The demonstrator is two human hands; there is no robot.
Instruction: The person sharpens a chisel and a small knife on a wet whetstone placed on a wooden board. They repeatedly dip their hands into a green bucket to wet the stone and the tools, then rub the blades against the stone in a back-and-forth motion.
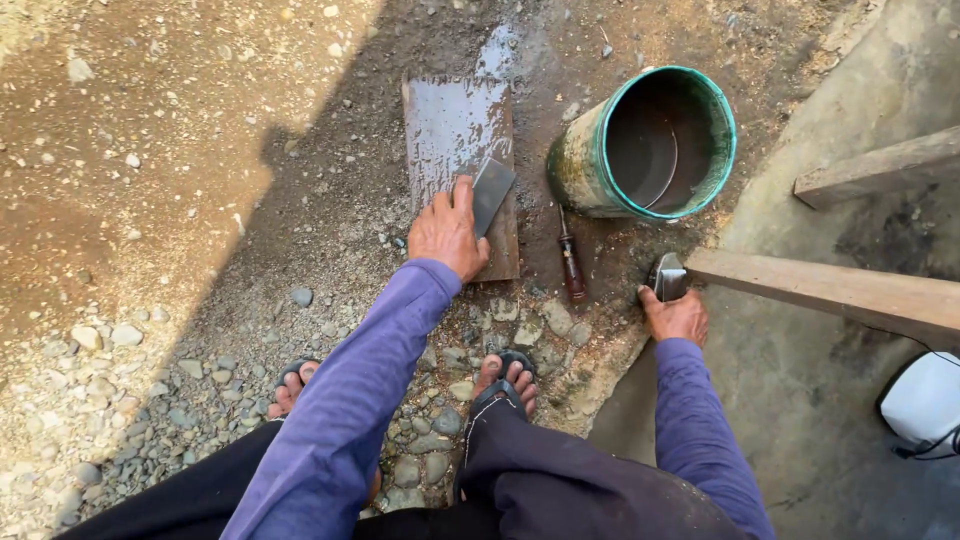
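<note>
My left hand [446, 230] presses a flat grey metal blade [492, 192] onto a wet rectangular sharpening slab [455, 130] lying on the gravel ground. My right hand [676, 316] rests low at the right, closed around a small shiny metal piece [668, 278] near the end of a wooden plank [830, 290]. Both arms wear purple sleeves. My feet in sandals stand on the stones below the slab.
A green-rimmed bucket [600, 170] stands right of the slab. A screwdriver with a dark red handle [572, 266] lies between slab and bucket. A second wooden beam [880, 168] and a concrete surface [830, 400] are at the right, a white object [925, 400] at the right edge.
</note>
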